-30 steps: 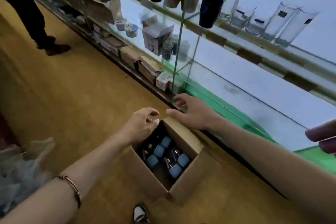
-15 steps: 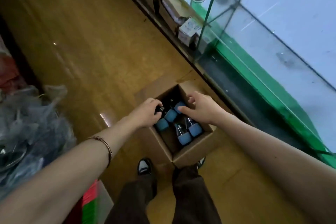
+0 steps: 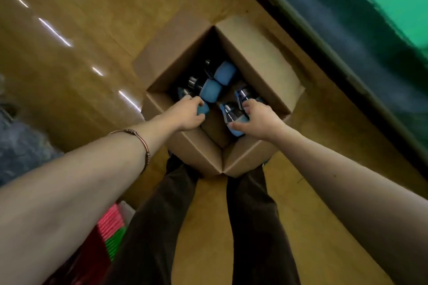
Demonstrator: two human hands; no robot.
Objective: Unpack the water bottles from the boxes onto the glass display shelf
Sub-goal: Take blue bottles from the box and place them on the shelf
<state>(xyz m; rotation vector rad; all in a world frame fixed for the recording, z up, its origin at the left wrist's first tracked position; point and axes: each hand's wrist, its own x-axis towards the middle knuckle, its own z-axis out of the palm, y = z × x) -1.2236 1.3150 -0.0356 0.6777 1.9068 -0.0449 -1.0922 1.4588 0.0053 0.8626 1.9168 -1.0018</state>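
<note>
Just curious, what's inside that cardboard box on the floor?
The box holds bottles with blue caps. The left hand and right hand each grip one. The hands and dark interior hide the full count.

Both forearms are bare, with no sleeves in view. A thin coppery wire-wound bangle (image 3: 139, 140) circles the left wrist; the left hand (image 3: 188, 114) and right hand (image 3: 259, 120) wear no rings that show. Dark brown trousers (image 3: 252, 227) cover both legs.
</note>
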